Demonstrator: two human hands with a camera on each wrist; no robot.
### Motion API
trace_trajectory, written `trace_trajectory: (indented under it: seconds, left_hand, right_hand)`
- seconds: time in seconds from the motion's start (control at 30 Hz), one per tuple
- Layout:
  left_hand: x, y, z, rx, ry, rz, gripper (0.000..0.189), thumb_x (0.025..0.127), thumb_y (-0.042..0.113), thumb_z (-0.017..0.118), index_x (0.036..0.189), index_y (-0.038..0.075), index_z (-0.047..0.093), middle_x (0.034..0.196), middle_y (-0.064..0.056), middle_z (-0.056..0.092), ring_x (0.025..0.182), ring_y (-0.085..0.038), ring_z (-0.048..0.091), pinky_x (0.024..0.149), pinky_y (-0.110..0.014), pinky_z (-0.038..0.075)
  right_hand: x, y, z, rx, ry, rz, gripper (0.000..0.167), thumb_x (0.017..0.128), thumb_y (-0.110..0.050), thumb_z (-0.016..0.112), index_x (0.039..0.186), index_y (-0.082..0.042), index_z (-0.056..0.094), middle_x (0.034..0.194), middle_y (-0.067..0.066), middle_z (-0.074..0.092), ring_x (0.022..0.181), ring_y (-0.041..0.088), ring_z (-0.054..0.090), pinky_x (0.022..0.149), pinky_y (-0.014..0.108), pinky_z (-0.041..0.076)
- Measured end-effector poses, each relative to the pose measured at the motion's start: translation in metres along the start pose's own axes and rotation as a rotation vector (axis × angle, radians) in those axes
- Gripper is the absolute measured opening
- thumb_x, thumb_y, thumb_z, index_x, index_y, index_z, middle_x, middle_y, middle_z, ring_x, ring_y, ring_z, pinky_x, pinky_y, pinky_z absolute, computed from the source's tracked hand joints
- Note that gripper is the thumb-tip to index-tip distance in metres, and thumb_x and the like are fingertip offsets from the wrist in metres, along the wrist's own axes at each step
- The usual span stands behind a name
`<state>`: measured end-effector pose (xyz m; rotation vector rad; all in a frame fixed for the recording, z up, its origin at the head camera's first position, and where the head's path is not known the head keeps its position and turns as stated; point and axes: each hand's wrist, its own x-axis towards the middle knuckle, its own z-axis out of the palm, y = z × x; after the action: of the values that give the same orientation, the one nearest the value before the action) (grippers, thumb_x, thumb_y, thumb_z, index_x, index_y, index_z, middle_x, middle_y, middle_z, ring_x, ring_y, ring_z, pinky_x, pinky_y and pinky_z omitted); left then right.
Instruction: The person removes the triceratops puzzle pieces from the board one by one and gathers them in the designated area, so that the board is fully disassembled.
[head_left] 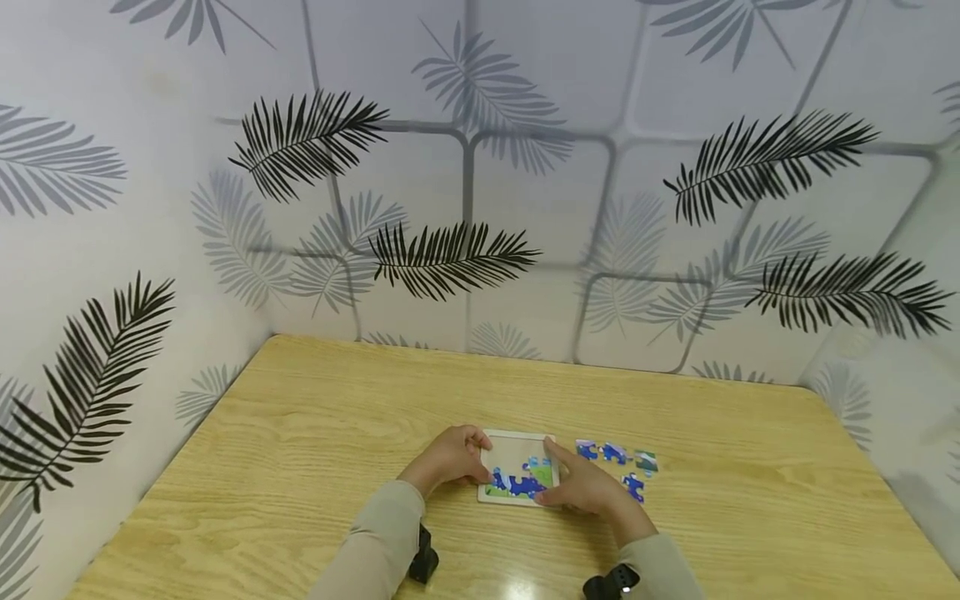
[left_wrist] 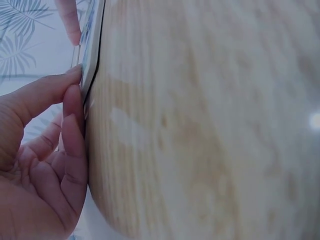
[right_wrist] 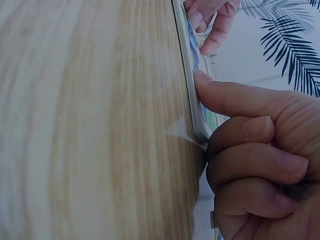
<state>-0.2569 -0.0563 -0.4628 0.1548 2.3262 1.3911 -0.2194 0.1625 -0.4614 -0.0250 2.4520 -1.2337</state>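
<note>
On the bench (head_left: 300,433), the left hand (head_left: 452,458) and right hand (head_left: 590,485) are holding opposite sides of the part-filled puzzle tray (head_left: 516,450), fingers clamped on its rim, apparently steadying it while loose pieces (head_left: 615,452) are lying handily to the right.

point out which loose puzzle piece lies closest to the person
The blue-and-white piece lying alone; the other three loose pieces form a row beyond it, farther from the person.
</note>
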Motion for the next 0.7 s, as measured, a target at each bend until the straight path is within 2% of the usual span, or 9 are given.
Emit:
trace_trajectory:
  seconds: [0.1, 0.2, 0.3, 0.37, 0.43, 0.6, 0.7]
  left_hand:
    - [0.001, 0.000, 0.000, 0.010, -0.007, 0.015, 0.035, 0.074, 0.003, 0.078, 0.105, 0.005, 0.060, 0.068, -0.002, 0.052, 0.054, -0.012, 0.053, 0.051, -0.024, 0.043]
    - [0.000, 0.000, 0.002, 0.016, 0.012, 0.032, 0.032, 0.077, 0.004, 0.076, 0.104, 0.003, 0.059, 0.067, -0.004, 0.056, 0.054, -0.012, 0.058, 0.050, -0.024, 0.044]
    - [0.000, 0.001, 0.007, 0.022, 0.038, 0.067, 0.029, 0.078, 0.003, 0.075, 0.102, 0.001, 0.060, 0.064, -0.004, 0.055, 0.050, -0.012, 0.056, 0.047, -0.023, 0.043]
    - [0.001, 0.004, 0.013, 0.030, 0.038, 0.097, 0.028, 0.077, 0.002, 0.076, 0.101, 0.001, 0.061, 0.063, -0.003, 0.053, 0.049, -0.011, 0.055, 0.045, -0.022, 0.041]
    - [0.002, 0.008, 0.020, 0.045, 0.012, 0.124, 0.025, 0.078, 0.003, 0.075, 0.100, 0.001, 0.063, 0.063, -0.003, 0.052, 0.050, -0.011, 0.055, 0.046, -0.022, 0.041]
    - [0.003, 0.021, 0.032, 0.064, -0.060, 0.163, 0.022, 0.079, 0.005, 0.075, 0.099, 0.001, 0.066, 0.068, -0.003, 0.057, 0.056, -0.013, 0.056, 0.052, -0.025, 0.047]
    - [0.004, 0.027, 0.036, 0.081, -0.050, 0.164, 0.023, 0.078, 0.005, 0.075, 0.098, 0.000, 0.066, 0.069, -0.002, 0.058, 0.058, -0.013, 0.054, 0.055, -0.027, 0.048]
  right_hand:
    - [0.001, 0.002, -0.001, 0.022, -0.005, 0.002, 0.090, 0.076, -0.010, 0.078, 0.149, -0.012, 0.027, 0.130, 0.024, 0.047, 0.044, 0.010, 0.032, 0.045, 0.024, 0.032]
    - [0.001, 0.005, 0.000, 0.057, -0.025, -0.001, 0.090, 0.076, -0.009, 0.078, 0.150, -0.012, 0.026, 0.127, 0.023, 0.049, 0.044, 0.009, 0.031, 0.044, 0.023, 0.031]
    - [0.001, 0.008, 0.000, 0.073, -0.051, 0.006, 0.091, 0.077, -0.010, 0.077, 0.150, -0.013, 0.023, 0.089, 0.011, 0.060, 0.042, 0.008, 0.029, 0.042, 0.022, 0.029]
    - [0.000, 0.011, -0.001, 0.067, -0.061, 0.007, 0.091, 0.078, -0.011, 0.077, 0.151, -0.013, 0.021, 0.064, 0.002, 0.050, 0.041, 0.007, 0.028, 0.041, 0.021, 0.027]
    - [0.000, 0.013, -0.002, 0.061, -0.066, 0.009, 0.091, 0.079, -0.012, 0.076, 0.151, -0.014, 0.021, 0.049, -0.003, 0.033, 0.040, 0.007, 0.026, 0.040, 0.021, 0.026]
    - [-0.002, 0.013, -0.005, 0.061, -0.082, -0.038, 0.090, 0.080, -0.015, 0.075, 0.151, -0.012, 0.020, 0.046, -0.004, 0.033, 0.038, 0.007, 0.025, 0.039, 0.021, 0.026]
    - [-0.001, 0.012, -0.008, 0.080, -0.098, -0.065, 0.090, 0.081, -0.015, 0.075, 0.151, -0.011, 0.018, 0.046, -0.004, 0.034, 0.038, 0.007, 0.026, 0.038, 0.021, 0.026]
